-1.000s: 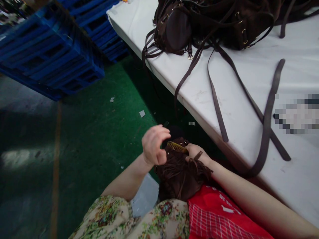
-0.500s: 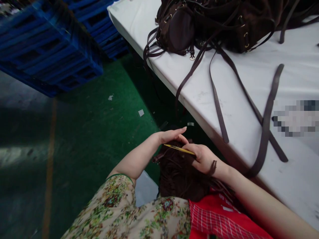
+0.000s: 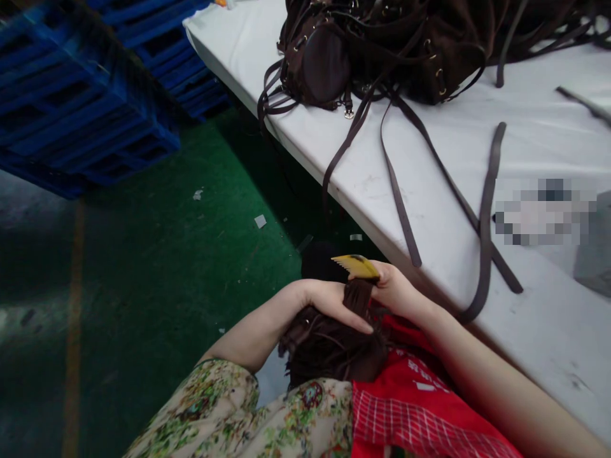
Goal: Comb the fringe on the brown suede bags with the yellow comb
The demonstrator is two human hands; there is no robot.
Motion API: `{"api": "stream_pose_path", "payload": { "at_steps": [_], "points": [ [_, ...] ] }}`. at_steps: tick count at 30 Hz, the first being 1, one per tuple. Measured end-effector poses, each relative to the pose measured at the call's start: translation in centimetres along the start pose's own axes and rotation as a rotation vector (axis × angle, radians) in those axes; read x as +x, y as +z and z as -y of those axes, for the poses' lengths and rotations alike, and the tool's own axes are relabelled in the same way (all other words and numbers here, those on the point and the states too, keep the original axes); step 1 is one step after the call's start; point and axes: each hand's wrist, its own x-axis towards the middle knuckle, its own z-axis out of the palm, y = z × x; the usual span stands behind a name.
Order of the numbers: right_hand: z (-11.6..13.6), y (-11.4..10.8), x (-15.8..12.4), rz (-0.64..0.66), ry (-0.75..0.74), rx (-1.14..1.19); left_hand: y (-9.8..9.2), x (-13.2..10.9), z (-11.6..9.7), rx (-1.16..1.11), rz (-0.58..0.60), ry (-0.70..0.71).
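My right hand [image 3: 394,289] is closed around one end of a yellow comb [image 3: 361,267], whose teeth point left. Just below the comb, a strip of dark brown fringe [image 3: 358,297] stands up between my two hands. My left hand [image 3: 334,302] grips that fringe, its thumb stretched toward the lower right and its other fingers mostly hidden behind the strands. The rest of the brown fringed piece [image 3: 334,356] lies bunched on my lap, over a red apron [image 3: 410,394]. What it is attached to cannot be made out.
Dark brown bags [image 3: 324,63] with buckles lie heaped on a white-covered table [image 3: 449,273]. Long straps [image 3: 487,222] trail over it, some hanging past its edge. Blue pallets [image 3: 86,114] are stacked on the left. Paper scraps [image 3: 259,221] litter the green floor.
The comb has risen and turned so that its teeth show. My left hand has dropped lower and now has the fringe between its thumb and fingers. The view has shifted slightly right.
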Motion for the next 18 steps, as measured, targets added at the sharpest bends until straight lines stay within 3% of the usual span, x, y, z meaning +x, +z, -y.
{"api": "stream_pose_path", "payload": {
  "at_steps": [3, 5, 7, 9, 12, 14, 18],
  "points": [
    [-0.8, -0.7, -0.2, -0.006, 0.008, 0.013, 1.6, 0.9, 0.0, 0.151, -0.285, -0.034],
    [-1.0, -1.3, -0.4, -0.02, 0.027, 0.004, 2.0, 1.5, 0.7, 0.056, -0.383, 0.034],
    [-1.3, -1.7, -0.7, -0.04, 0.047, 0.012, 2.2, 1.9, 1.6, -0.15, -0.344, 0.136],
    [-1.8, -1.9, -1.1, -0.061, 0.061, 0.044, 2.5, 2.1, 2.3, -0.361, -0.227, 0.198],
    [-2.8, -1.6, -1.6, -0.061, 0.085, 0.138, 3.3, 1.8, 2.4, -0.581, -0.13, 0.18],
    [-3.4, -1.3, -1.8, -0.039, 0.116, 0.198, 4.0, 1.3, 2.0, -0.642, -0.181, 0.097],
    [-3.9, -1.6, -2.0, -0.02, 0.154, 0.145, 4.9, 0.4, 1.4, -0.58, -0.41, -0.087]
  ]
}}
